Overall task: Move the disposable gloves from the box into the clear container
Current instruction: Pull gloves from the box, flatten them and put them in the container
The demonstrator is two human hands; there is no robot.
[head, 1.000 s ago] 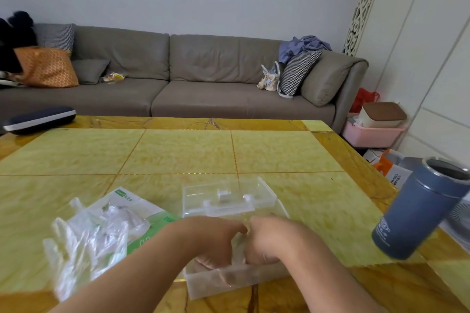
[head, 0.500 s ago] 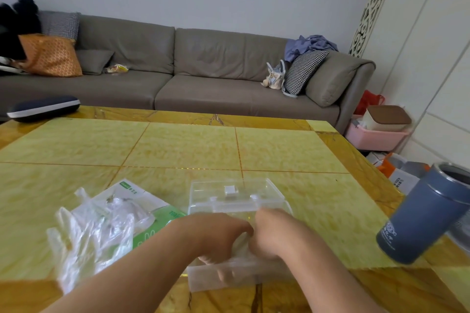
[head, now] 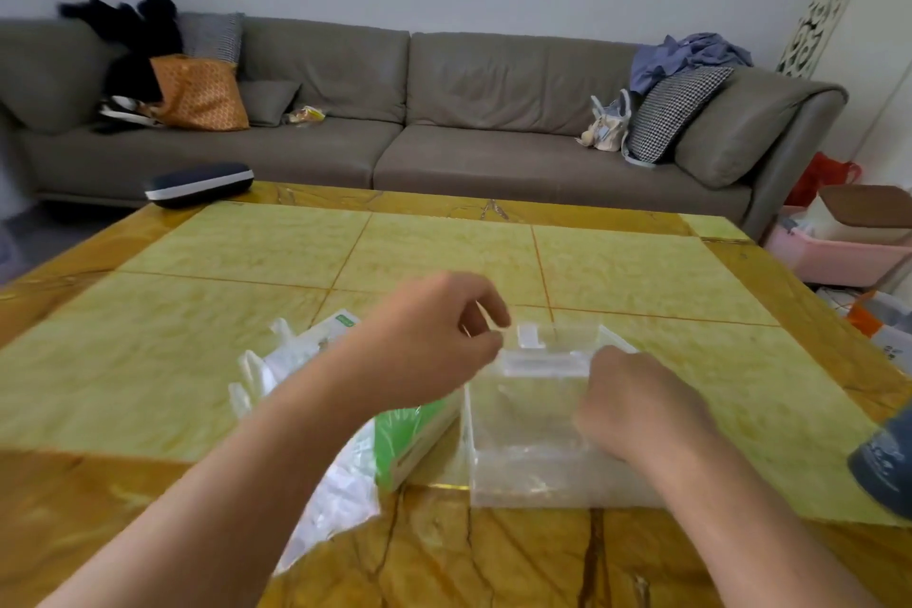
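The clear container stands near the table's front edge, with crumpled transparent disposable gloves inside it. Its hinged lid stands tilted up at the far side. My left hand is raised at the lid's left corner, thumb and fingers curled and pinching that edge. My right hand reaches down into the container's right side with its fingers curled on the gloves; the fingertips are hidden. The green-and-white glove box lies just left of the container, partly under my left forearm, with loose gloves spilling from it.
A blue-grey tumbler stands at the right edge of the yellow tiled table. A dark glasses case lies at the table's far left corner. A grey sofa is behind, and a pink bin sits on the floor at right.
My left hand has lifted out of the container and moved up to the lid's left corner. My right hand stays in the container. The view has shifted to the left.
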